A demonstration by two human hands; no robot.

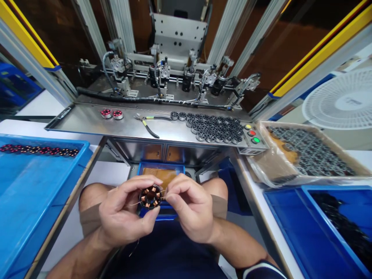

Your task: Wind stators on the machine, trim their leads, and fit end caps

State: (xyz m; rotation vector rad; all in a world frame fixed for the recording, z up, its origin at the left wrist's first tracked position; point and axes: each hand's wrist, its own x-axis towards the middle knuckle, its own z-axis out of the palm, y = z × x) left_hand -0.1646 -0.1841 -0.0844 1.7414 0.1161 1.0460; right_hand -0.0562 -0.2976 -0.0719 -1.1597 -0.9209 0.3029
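Note:
Between thumb and fingers, my left hand (pixel 126 211) holds a round motor stator (pixel 150 196) with copper windings and a black rim. Its face is turned up towards me. My right hand (pixel 190 205) pinches thin copper wire ends (pixel 163 194) at the stator's right side. Another loose wire end hangs below my left hand. Beyond my hands, on the metal ledge, lie side cutters (pixel 149 123) with black and yellow handles. Two stators with red windings (pixel 112 114) sit to their left, and many bare stator cores (pixel 216 127) are grouped to their right.
A winding machine (pixel 174 77) stands behind the ledge. Push buttons (pixel 252 133) are at its right end. On the left, a blue tray (pixel 43 193) holds a row of wound stators. To the right are a box of cores (pixel 314 151), a blue bin (pixel 328 209) and a white fan (pixel 345 99).

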